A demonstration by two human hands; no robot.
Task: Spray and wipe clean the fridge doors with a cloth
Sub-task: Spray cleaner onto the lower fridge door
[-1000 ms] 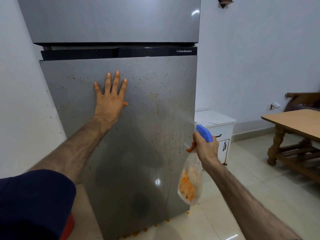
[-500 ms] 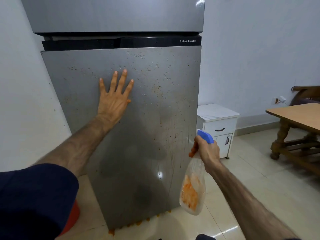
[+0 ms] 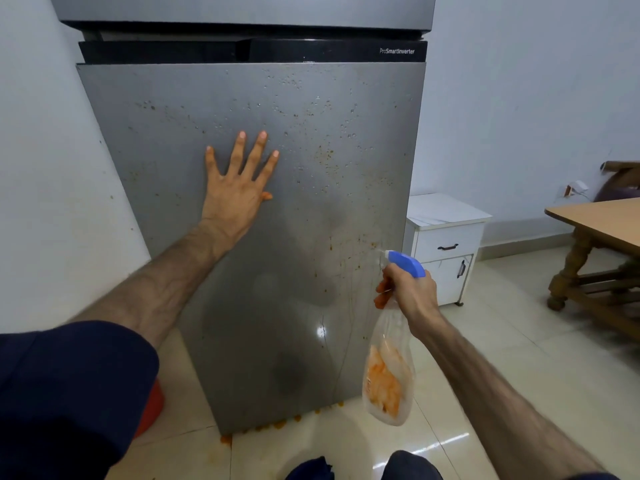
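Note:
The grey lower fridge door point(image 3: 166, 109) fills the middle of the view, speckled with brown-orange spots, droplets and thin drip lines. My left hand point(image 3: 239, 185) lies flat on it with fingers spread, left of centre. My right hand point(image 3: 410, 289) grips the neck of a clear spray bottle point(image 3: 388, 375) with a blue head and an orange trigger, nozzle pointing at the door's right side. Orange shows inside the bottle's lower half. The upper door point(image 3: 242, 8) is only partly in frame. A dark blue fabric point(image 3: 308, 469) lies at the bottom edge.
A small white cabinet point(image 3: 446, 237) stands right of the fridge. A wooden table point(image 3: 595, 220) is at the far right. Orange splatter point(image 3: 277, 426) lies on the tiled floor along the fridge base. A red object point(image 3: 152, 407) sits low at the left. White walls flank the fridge.
The view has shifted so the fridge sits higher and more to the right. My left hand stays flat on the door. The bottle stays aimed at the door's right side.

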